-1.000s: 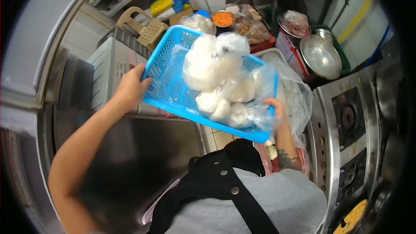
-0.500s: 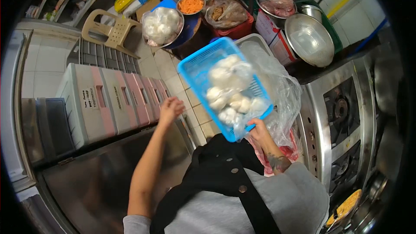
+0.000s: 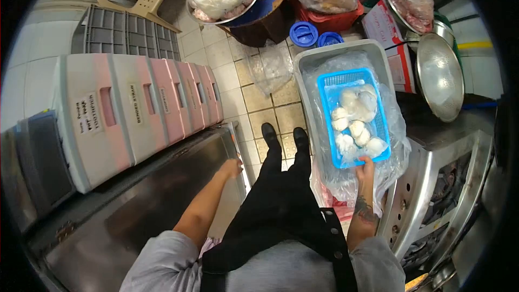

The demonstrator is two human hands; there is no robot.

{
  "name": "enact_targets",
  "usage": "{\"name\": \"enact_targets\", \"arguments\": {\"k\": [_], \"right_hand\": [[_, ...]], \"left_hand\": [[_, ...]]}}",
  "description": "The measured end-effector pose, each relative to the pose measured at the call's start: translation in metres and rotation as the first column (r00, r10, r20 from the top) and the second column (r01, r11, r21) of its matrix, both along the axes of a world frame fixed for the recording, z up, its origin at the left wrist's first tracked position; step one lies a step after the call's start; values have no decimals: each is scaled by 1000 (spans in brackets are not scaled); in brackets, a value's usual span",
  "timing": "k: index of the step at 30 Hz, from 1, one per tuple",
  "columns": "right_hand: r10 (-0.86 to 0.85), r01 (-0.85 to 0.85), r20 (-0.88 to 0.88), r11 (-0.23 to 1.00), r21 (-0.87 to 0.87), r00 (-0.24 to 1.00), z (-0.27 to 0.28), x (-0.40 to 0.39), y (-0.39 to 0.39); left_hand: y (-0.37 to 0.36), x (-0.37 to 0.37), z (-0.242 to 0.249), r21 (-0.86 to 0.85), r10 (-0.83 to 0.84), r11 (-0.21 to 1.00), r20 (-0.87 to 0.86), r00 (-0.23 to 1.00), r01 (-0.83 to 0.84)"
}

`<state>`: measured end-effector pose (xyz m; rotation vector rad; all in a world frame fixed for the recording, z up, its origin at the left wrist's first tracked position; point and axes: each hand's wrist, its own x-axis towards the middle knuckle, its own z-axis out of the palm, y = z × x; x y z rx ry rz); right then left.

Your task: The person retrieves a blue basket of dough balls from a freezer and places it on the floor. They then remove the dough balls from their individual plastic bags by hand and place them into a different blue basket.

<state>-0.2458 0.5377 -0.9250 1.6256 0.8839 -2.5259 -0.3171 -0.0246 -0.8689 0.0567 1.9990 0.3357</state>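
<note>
The right hand (image 3: 366, 165) keeps a clenched grip on the blue plastic basket (image 3: 354, 116) of bagged white buns (image 3: 354, 121) over the plastic-lined grey tub (image 3: 311, 65), while the released left hand (image 3: 231, 168) rests on the steel surface (image 3: 162, 194).

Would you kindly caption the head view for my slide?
Right hand holds a blue basket of bagged white buns over a lined grey tub.

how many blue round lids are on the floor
2: one blue lid beside the dark stand, the other blue lid just right of it, touching the grey tub. More may be hidden.
</note>
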Motion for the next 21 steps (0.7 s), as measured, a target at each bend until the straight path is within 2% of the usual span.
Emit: {"name": "enact_targets", "arguments": {"k": [1,2,3,4,5,6,7,8,9,11,12,14,15,17,19,21], "right_hand": [[6,-6,51,1000,0,999,23,-26,-21],[12,-11,104,1000,-2,995,27,-41,-35],[151,-165,147,982,88,978,-9,-27,-27],[282,-316,205,934,164,937,-63,5,-7],[258,-298,215,938,179,942,-80,13,-8],[235,-279,224,940,195,946,-96,20,-10],[56,-85,182,984,157,982,-80,0,-26],[-128,111,149,987,116,981,-75,-12,-38],[-97,66,182,983,173,978,-92,-8,-38],[-34,-35,244,961,274,969,-127,4,-36],[-7,-105,301,930,351,954,-132,2,-41],[28,-248,416,837,488,909,-117,-17,-50],[30,-240,445,873,424,895,-119,-16,-43],[68,-270,458,880,392,886,-115,-19,-40],[72,-296,499,873,386,864,-101,-32,-48],[107,-298,494,896,328,863,-86,-44,-56]], "left_hand": [[-6,-8,-37,9,-87,996,-2,996,87],[-2,-25,-57,9,-51,999,-9,999,51],[6,-46,-75,8,-18,1000,-14,1000,18],[9,-62,-99,70,173,983,-38,984,-170],[14,-75,-124,132,360,927,-48,932,-351],[21,-88,-155,171,436,892,-73,897,-419],[28,-98,-185,210,511,849,-96,854,-484],[42,-114,-196,201,566,811,-30,824,-550],[57,-135,-204,190,620,766,30,784,-614],[73,-158,-249,221,712,656,135,689,-721],[78,-166,-273,227,750,595,188,634,-771],[89,-184,-325,200,812,519,187,552,-831],[95,-190,-349,184,839,480,190,510,-858],[108,-207,-387,183,917,323,182,355,-929],[112,-220,-425,201,940,233,204,273,-951],[113,-231,-442,192,951,155,237,199,-969]]}}
